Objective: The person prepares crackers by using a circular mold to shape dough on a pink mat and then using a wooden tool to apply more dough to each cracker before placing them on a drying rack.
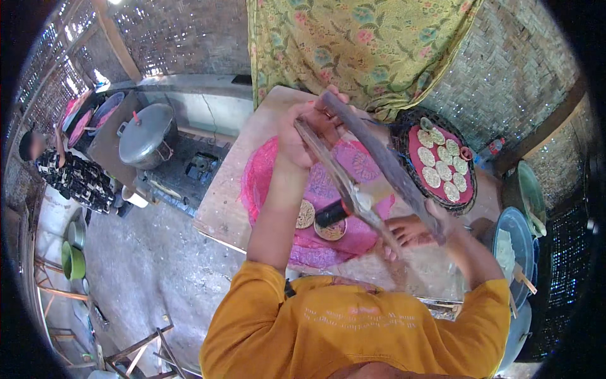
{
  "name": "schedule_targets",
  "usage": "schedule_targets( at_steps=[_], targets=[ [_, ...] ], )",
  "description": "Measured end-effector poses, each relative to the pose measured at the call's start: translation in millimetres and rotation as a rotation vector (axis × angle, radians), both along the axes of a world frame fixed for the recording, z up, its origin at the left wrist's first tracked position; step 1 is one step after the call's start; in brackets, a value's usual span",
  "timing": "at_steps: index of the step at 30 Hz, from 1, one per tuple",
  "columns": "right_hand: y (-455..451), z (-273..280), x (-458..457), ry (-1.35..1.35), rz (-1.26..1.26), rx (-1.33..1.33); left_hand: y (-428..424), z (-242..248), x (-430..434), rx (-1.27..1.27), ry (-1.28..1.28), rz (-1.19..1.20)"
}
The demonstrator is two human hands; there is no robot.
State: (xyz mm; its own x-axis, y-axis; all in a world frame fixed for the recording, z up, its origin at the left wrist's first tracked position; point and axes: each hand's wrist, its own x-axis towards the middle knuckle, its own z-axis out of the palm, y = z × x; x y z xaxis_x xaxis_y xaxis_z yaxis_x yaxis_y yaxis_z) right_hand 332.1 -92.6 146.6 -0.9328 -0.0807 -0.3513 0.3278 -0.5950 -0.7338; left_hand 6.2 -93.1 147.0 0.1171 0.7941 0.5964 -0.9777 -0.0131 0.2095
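Note:
My left hand (315, 128) grips the upper ends of two long wooden bars, a thicker dark one (378, 154) and a thinner one (326, 156). Around their lower ends are the blurred fingers of my right hand (409, 232). A cylinder with a black end (333, 213) is set crosswise at the thinner bar, pale material at its middle. Beneath it, a small round mould (330, 231) holds pale strands, beside a round of strands (305, 214) on pink mesh cloth (260, 166). To the right, several rounds of strands (444, 169) lie on a red-lined woven tray (412, 182).
The wooden table (220, 208) spans the middle. A large lidded metal pot (147, 137) stands on the stove at left, with a person (78, 173) beyond. Blue basin (516, 237) and green basin (528, 194) are at right. A wooden frame (142, 348) stands lower left.

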Motion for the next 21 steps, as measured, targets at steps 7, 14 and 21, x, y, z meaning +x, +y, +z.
schedule_targets(
  at_steps=[7, 14, 21],
  targets=[
    [27.3, 1.5, -30.2, -0.246, -0.058, 0.054, 32.7, -99.5, -8.9, -0.258, -0.222, 0.252],
    [15.5, -21.4, -48.2, -0.465, -0.127, 0.272, 14.0, -159.2, -14.7, -0.32, -0.324, 0.325],
    [11.0, -34.5, -49.1, -0.471, -0.187, 0.499, 25.9, -165.9, -19.0, -0.265, -0.329, 0.307]
  ],
)
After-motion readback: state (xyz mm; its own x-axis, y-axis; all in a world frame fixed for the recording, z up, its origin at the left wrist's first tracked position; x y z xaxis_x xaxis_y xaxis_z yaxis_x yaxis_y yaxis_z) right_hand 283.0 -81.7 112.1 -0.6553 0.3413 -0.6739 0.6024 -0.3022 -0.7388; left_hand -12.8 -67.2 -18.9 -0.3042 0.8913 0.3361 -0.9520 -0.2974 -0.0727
